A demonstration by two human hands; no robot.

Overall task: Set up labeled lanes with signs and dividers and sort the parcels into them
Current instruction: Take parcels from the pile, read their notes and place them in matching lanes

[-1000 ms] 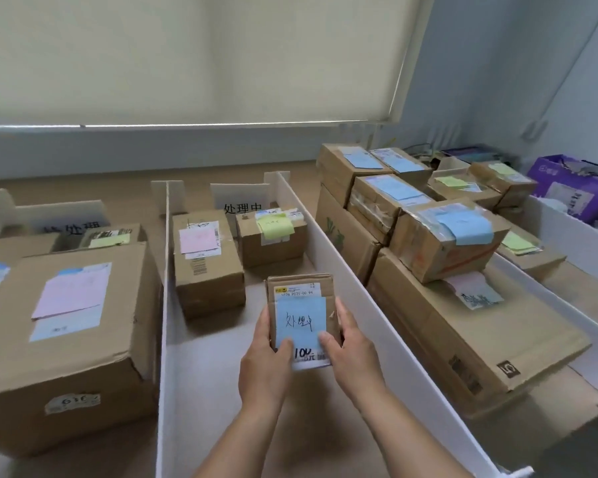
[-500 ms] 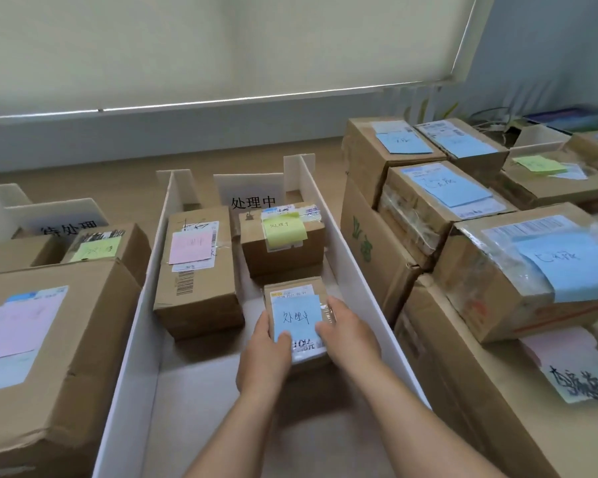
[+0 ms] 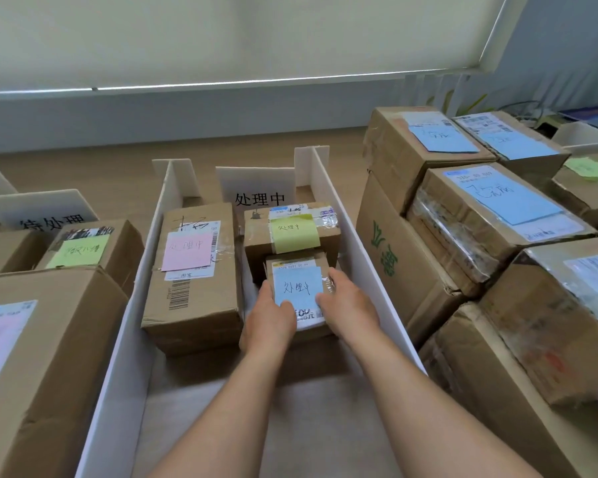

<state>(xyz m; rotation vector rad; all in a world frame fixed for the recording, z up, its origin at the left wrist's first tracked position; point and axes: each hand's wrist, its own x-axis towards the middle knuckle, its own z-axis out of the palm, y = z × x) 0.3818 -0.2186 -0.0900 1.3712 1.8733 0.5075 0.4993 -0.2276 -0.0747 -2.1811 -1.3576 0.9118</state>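
Observation:
A small cardboard parcel with a blue note (image 3: 297,288) sits low in the middle lane, right in front of a parcel with a yellow note (image 3: 292,232). My left hand (image 3: 268,319) grips its left side and my right hand (image 3: 346,305) grips its right side, thumbs on top. Beside it to the left lies a longer parcel with a pink note (image 3: 194,270). A white sign with black characters (image 3: 258,191) stands at the lane's far end. White dividers, the left divider (image 3: 135,305) and the right divider (image 3: 356,243), wall the lane.
The left lane holds a large carton (image 3: 42,357), a parcel with a green note (image 3: 83,250) and its own sign (image 3: 45,215). Stacked cartons with blue notes (image 3: 491,215) fill the right lane. A wall with a roller blind (image 3: 221,39) rises beyond.
Both hands carried the small blue-note parcel forward and down into the middle lane, up to the yellow-note parcel. The camera moved closer and turned left.

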